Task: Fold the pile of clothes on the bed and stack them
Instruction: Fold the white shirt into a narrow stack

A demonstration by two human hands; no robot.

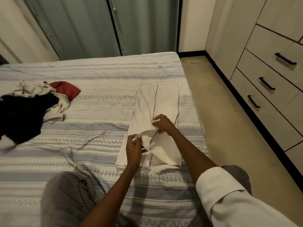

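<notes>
Striped in pale blue and white, with woven zigzag and diamond bands, the bed (101, 112) filled most of the head view, set between green curtains (91, 25) at the far side and a pale drawer unit (268, 74) with black bar handles on my right. I knelt on it in grey jeans.

Cream trousers (155, 105) lay flat before me, legs side by side and running away toward the curtains, dark seams tracing their length. They looked like a soft, slightly limp knit. My left hand (133, 149) pinched the near waistband with curled fingers, a thin drawstring looping under it. My right hand (162, 124) gripped the raised edge of the same waistband, fingers closed on the cloth. The top was lifted into a small hump between them.

To fold this well, I judged that I should tuck the drawstring inside first, keep both hands level so the edge travelled straight, and lay it down square over the legs, then smooth out trapped air.

Well apart at the left lay the unfolded pile (27, 110): a black garment, crumpled cream pieces, something dark red. I saw no folded stack yet.
</notes>
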